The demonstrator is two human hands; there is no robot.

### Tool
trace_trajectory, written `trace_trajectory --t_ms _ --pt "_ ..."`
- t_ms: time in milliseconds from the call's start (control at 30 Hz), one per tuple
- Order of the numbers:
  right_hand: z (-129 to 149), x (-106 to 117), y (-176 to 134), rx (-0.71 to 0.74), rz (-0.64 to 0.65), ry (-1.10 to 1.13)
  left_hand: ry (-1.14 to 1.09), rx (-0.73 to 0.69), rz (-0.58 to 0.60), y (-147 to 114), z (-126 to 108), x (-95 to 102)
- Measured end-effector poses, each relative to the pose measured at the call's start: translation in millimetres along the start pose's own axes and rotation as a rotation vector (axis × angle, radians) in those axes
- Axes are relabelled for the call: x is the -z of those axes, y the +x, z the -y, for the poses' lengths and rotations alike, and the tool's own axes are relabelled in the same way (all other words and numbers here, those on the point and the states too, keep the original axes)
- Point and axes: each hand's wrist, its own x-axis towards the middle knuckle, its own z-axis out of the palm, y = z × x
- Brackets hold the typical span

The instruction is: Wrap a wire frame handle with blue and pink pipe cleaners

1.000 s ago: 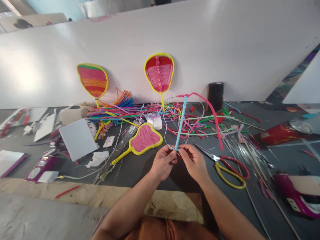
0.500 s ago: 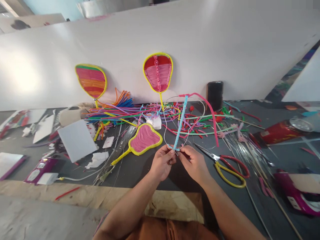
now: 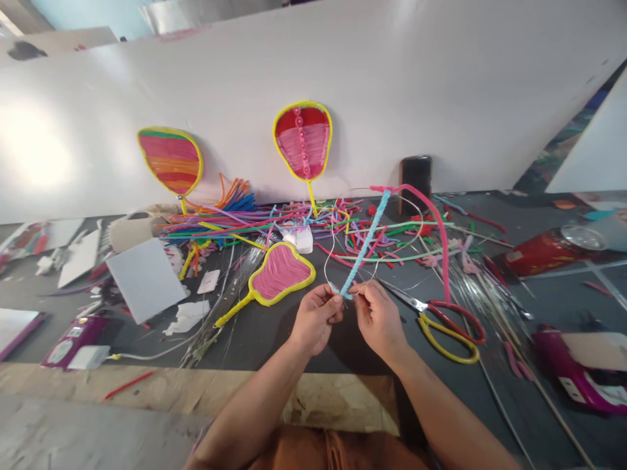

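Between my hands is a thin wire loop (image 3: 327, 256) with a light blue pipe cleaner (image 3: 366, 245) running up across its middle. A pink pipe cleaner (image 3: 443, 241) is joined at the top and curves down to the right. My left hand (image 3: 316, 316) pinches the bottom of the loop, where a short end of blue pipe cleaner shows. My right hand (image 3: 379, 320) is closed at the same low end, just right of the blue strip; its fingertips partly hide what they grip. Scissors (image 3: 448, 323) with red and yellow handles lie beside my right hand.
A pink fan shape with yellow edging (image 3: 281, 274) lies to the left. Two more fan shapes lean on the white board, the nearer one beaded (image 3: 304, 143). Loose pipe cleaners (image 3: 220, 225), a phone (image 3: 415, 183), a red can (image 3: 533, 254) and wires (image 3: 490, 287) surround the work.
The loop has tilted to the right, its blue strip now leaning more and the pink pipe cleaner swung rightward. My right hand has shifted slightly away from my left.
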Motion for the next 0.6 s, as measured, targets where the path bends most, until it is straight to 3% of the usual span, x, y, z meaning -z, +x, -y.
trace_trajectory --t_ms 233,600 --pt "5.2 -2.2 -1.5 -0.102 0.028 0.102 0.002 -0.073 -0.063 2.1 2.0 -0.4" --pt "14.4 -1.0 -0.3 -0.477 0.168 0.389 0.107 -0.189 -0.146 7.7 11.4 1.5"
